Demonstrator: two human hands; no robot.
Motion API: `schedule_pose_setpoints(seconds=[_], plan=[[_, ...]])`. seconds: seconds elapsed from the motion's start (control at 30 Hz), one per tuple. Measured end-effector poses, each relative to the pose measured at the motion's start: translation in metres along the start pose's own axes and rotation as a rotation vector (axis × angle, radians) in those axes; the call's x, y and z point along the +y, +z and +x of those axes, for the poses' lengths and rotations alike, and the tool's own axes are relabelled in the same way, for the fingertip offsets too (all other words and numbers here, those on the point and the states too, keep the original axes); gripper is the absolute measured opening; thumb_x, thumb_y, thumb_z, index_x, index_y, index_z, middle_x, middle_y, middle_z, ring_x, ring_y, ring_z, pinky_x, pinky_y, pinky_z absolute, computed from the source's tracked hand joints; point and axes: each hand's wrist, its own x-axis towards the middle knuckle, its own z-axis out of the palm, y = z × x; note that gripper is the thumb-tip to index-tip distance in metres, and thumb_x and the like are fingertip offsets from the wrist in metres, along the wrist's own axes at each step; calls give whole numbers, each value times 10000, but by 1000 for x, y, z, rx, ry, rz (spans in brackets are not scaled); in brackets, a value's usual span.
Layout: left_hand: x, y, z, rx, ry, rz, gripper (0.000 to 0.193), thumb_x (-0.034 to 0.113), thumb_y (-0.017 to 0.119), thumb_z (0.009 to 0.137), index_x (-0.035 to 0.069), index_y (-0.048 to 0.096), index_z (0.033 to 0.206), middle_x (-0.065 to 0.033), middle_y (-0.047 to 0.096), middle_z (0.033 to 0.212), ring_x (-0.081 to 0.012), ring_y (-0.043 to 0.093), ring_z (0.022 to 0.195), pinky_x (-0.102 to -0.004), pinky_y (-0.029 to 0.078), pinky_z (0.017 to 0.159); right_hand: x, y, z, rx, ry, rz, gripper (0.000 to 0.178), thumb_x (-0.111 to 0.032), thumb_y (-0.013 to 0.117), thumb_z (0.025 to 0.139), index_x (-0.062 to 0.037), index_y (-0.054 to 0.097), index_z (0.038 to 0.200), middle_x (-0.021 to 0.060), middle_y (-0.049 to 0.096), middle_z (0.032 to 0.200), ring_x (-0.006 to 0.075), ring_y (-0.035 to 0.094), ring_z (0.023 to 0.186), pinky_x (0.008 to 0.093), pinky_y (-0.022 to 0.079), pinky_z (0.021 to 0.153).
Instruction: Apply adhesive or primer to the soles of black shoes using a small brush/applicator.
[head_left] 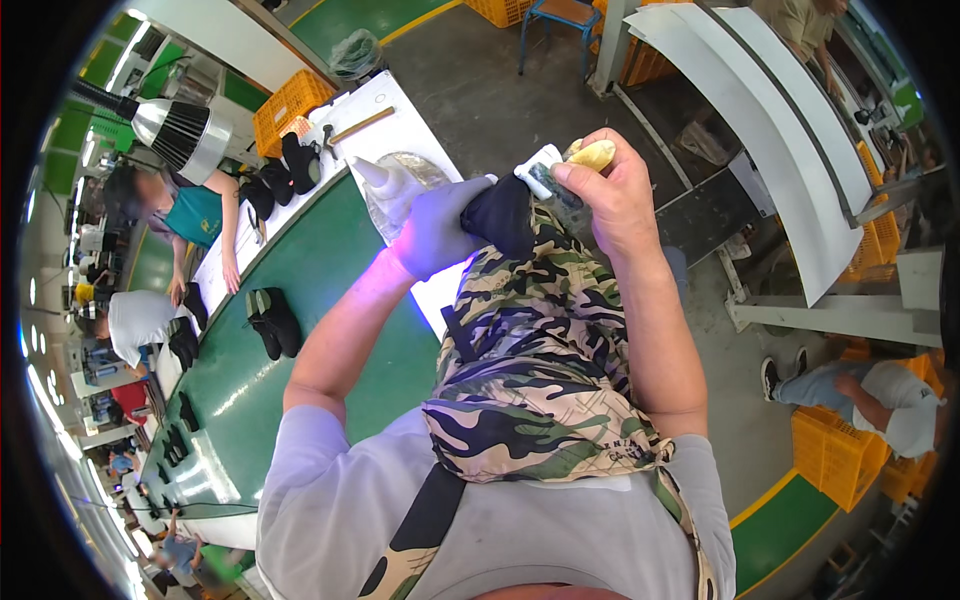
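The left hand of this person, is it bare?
No, the left hand wears a grey glove that reaches down to the wrist.

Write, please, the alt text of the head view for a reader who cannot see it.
A person in a camouflage apron holds a black shoe in the gray-gloved left hand; beside it, the right hand grips a yellow object and what looks like white cloth. To the left, more black shoes stand on a green work surface, with co-workers beyond.
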Motion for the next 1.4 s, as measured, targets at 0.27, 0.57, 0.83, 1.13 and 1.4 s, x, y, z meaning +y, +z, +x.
schedule_pose_setpoints(seconds=[0.27, 0.57, 0.83, 1.13, 1.4], plan=[[32, -37, 19, -619, -442, -47, 806, 307, 850, 585, 2, 554, 1269, -183, 691, 1016, -256, 683, 923, -338, 522, 839, -5, -5, 17, 9, -107, -65, 204, -36, 716, 762, -49, 533, 849, -3, 568, 783, 53, 528, 692, 219, 433, 613], [27, -44, 13, -658, -481, -308, 724, 266, 850, 583, -61, 594, 1176, -145, 696, 987, -201, 664, 911, -304, 509, 836, 5, -11, 26, 35, -148, 43, 214, -8, 706, 768, -55, 522, 867, 13, 573, 823, 62, 537, 716, 214, 448, 634], [6, -31, 4, -536, -634, -827, 512, 158, 759, 674, -88, 619, 1101, -108, 689, 946, -177, 647, 889, -281, 496, 813, 20, -10, 27, -48, -201, -11, 189, 38, 664, 738, -53, 509, 794, 23, 586, 827, 71, 529, 745, 226, 437, 665], [0, -12, -1, -315, -847, -1311, 546, 161, 666, 740, -90, 550, 1211, -151, 657, 1090, -227, 648, 971, -330, 492, 912, 34, -8, 7, -114, -104, 6, 179, 16, 668, 741, -61, 513, 789, 18, 590, 826, 63, 530, 744, 234, 438, 653], [-2, -4, 3, -51, -972, -1380, 454, 168, 636, 816, -101, 562, 1173, -165, 658, 1077, -251, 664, 959, -357, 519, 896, 46, -10, -10, -144, 34, 152, 206, 14, 670, 736, -74, 495, 798, 17, 595, 825, 67, 539, 754, 230, 428, 678]])
